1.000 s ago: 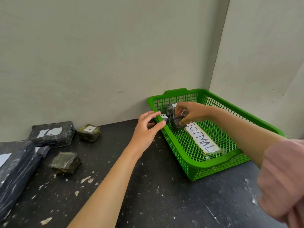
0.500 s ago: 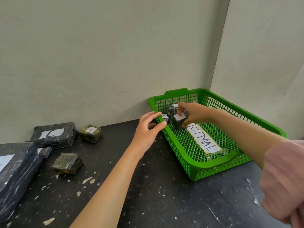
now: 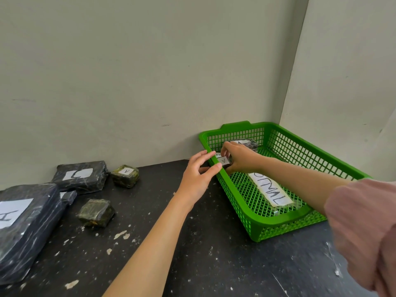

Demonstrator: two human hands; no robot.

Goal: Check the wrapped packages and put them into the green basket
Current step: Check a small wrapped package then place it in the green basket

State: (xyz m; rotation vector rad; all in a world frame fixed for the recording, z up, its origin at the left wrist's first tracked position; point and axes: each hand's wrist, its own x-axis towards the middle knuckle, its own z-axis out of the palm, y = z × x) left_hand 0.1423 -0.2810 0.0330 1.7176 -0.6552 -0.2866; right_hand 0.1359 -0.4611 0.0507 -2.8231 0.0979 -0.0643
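- Right hand (image 3: 241,158) reaches into the far left corner of the green basket (image 3: 278,220), fingers curled down around a small wrapped package (image 3: 224,161).
- That package sits low inside the basket, right against the left wall, its white label marked "A" facing up.
- Whether the package rests on the basket floor or is held just above it cannot be told.
- Left hand (image 3: 198,175) is outside the basket with its fingers fairly straight and slightly spread. The fingertips (image 3: 218,166) touch the left rim, just beside the held package, and the hand holds nothing.
- A second wrapped package (image 3: 248,144) lies in the basket's far corner, behind the right hand, with part of a white label showing.
- A long white paper strip (image 3: 271,190) with hand-lettered writing lies flat along the basket floor, partly covered by the right forearm.
- A pink sleeve (image 3: 364,228) covers the right upper arm at the near right edge.
- The basket stands on a dark table (image 3: 203,264) flecked with pale chips, pushed into the corner of two light walls.
- Well to the left on the table lie four more:
  - a black package (image 3: 80,175) with a white label against the wall
  - a small greenish package (image 3: 125,175) marked "A" just beside it
  - another greenish package (image 3: 96,212) nearer, with no label showing
  - a large black package (image 3: 25,224) marked "A" at the left edge
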